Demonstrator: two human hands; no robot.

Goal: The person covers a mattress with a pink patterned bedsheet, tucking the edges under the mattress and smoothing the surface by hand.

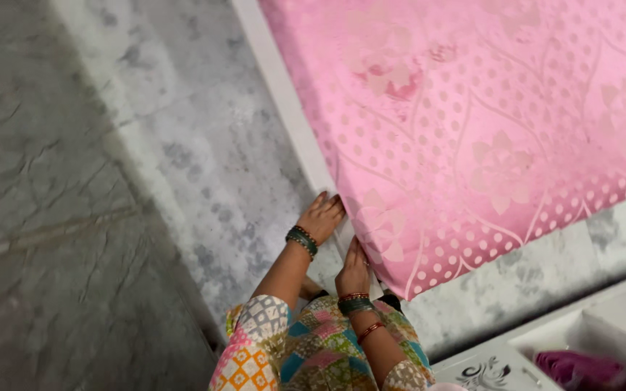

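The pink sheet (pixel 472 137) covered the bed, its corner hanging directly ahead of both hands. The left hand (pixel 322 216) pressed flat at the white bed edge (pixel 284 94); the right hand (pixel 354 269), nearer the corner, pinched the sheet's edge.

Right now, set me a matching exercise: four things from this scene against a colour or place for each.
Things:
1. mattress cover
2. floor
3. left hand
4. cloth in the drawer

Descriptions:
A. grey marble
B. light pink with flowers and dots
C. dark magenta, bottom right corner
D. at the white bed edge, green bangles on the wrist

Pairs: 1-B, 2-A, 3-D, 4-C
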